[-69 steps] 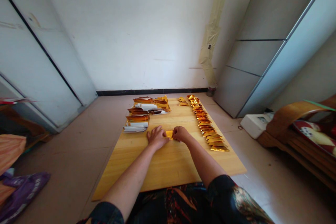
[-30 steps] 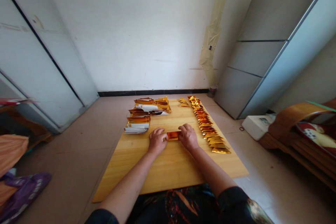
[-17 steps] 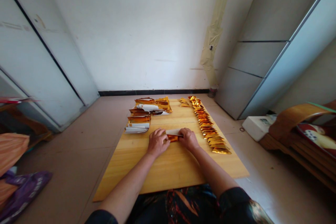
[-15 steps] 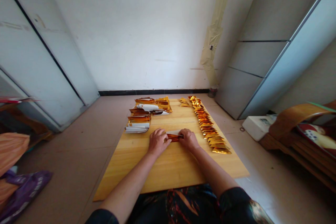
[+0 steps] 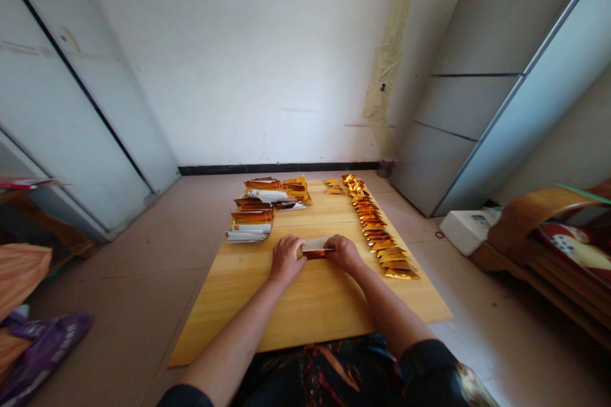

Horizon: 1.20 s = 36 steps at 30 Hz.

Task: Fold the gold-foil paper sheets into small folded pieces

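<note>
Between my two hands, over the middle of the wooden board, is a sheet of gold foil paper (image 5: 317, 249), its white face up and a shiny copper-gold strip along the near edge. My left hand (image 5: 287, 257) grips its left end, fingers curled over it. At the right end my right hand (image 5: 344, 253) has its fingers closed on the paper. Stacks of folded gold-and-white foil paper (image 5: 250, 226) lie beyond my left hand. To the right runs a long row of folded gold foil pieces (image 5: 377, 229), overlapping one another.
The wooden board (image 5: 305, 311) reaches close to my lap. A few more folded gold pieces (image 5: 334, 187) lie near its far edge. A white box (image 5: 468, 232) and a wooden seat (image 5: 534, 235) stand at right, a purple bag (image 5: 57, 343) at left.
The paper between my hands now shows a wider, flatter white face, with the gold strip straight along its near side. Both hands stay in nearly the same place.
</note>
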Available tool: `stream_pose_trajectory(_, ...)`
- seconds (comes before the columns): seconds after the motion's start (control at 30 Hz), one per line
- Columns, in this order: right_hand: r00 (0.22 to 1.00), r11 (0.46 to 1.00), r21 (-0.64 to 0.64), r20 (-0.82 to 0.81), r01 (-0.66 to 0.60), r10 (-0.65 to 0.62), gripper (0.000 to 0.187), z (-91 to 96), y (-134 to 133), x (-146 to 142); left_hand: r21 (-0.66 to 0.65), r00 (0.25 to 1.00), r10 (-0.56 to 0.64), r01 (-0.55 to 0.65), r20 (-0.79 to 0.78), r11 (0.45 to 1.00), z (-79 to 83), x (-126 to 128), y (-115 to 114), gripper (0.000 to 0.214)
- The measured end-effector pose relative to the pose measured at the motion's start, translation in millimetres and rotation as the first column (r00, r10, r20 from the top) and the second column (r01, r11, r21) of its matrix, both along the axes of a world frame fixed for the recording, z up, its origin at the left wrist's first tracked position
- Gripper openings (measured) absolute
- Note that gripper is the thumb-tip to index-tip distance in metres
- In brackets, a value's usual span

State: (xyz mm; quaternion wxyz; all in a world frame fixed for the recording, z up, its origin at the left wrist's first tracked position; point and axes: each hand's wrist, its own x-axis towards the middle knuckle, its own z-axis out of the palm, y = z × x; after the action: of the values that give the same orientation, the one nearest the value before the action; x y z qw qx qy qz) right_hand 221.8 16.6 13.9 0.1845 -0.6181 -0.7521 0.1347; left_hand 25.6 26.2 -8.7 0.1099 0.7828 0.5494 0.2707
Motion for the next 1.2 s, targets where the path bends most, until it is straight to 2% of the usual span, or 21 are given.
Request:
stream_pose_trajectory(0.1, 0.998, 0.997, 0.050, 0.017, -0.055, 0.054, 0.011, -1.1, -2.9, 2.3, 0.003, 0.998, -0.056, 0.056, -0.021, 0.998, -3.3, -1.7, 0.9, 0.025)
stream_pose_trajectory(0.27, 0.975, 0.974, 0.114, 0.123, -0.198, 0.184, 0.015, -3.2, -13.3, 9.1, 0.000, 0.996, -0.077, 0.078, -0.055, 0.997, -3.3, -3.0, -2.9, 0.030)
stream_pose_trajectory(0.47, 0.947, 0.948, 0.155, 0.207, -0.279, 0.245, 0.021, -4.2, -32.3, 15.5, 0.051, 0.987, -0.136, 0.140, -0.085, 0.989, -6.9, -8.8, -5.2, 0.030)
stream_pose_trajectory(0.63, 0.933, 0.944, 0.139, 0.248, -0.300, 0.261, 0.032, -1.7, -40.9, 17.1, 0.073, 0.973, -0.150, 0.165, -0.176, 0.984, 2.5, -9.5, -8.7, 0.031)
stream_pose_trajectory(0.77, 0.934, 0.948, 0.129, 0.254, -0.291, 0.252, 0.042, -2.7, -42.2, 17.0, 0.117, 0.950, -0.126, 0.165, -0.285, 0.979, 21.5, 3.3, -16.9, 0.016)
stream_pose_trajectory(0.87, 0.940, 0.951, 0.135, 0.243, -0.278, 0.240, 0.042, -3.5, -43.5, 16.2, 0.154, 0.932, -0.095, 0.157, -0.351, 0.976, 28.0, 16.0, -23.1, 0.018)
stream_pose_trajectory(0.93, 0.943, 0.952, 0.138, 0.233, -0.274, 0.237, 0.039, -3.0, -44.3, 15.7, 0.146, 0.923, -0.091, 0.156, -0.374, 0.977, 25.6, 22.1, -25.2, 0.016)
stream_pose_trajectory(1.03, 0.951, 0.958, 0.137, 0.218, -0.251, 0.218, 0.029, -2.3, -42.2, 15.1, 0.102, 0.907, -0.178, 0.233, -0.383, 0.967, 15.7, 25.7, -25.5, 0.021)
stream_pose_trajectory(1.2, 0.971, 0.977, 0.102, 0.173, -0.186, 0.167, 0.021, -4.9, -19.0, 14.6, 0.077, 0.917, -0.217, 0.256, -0.333, 0.964, 3.4, 23.1, -24.8, 0.023)
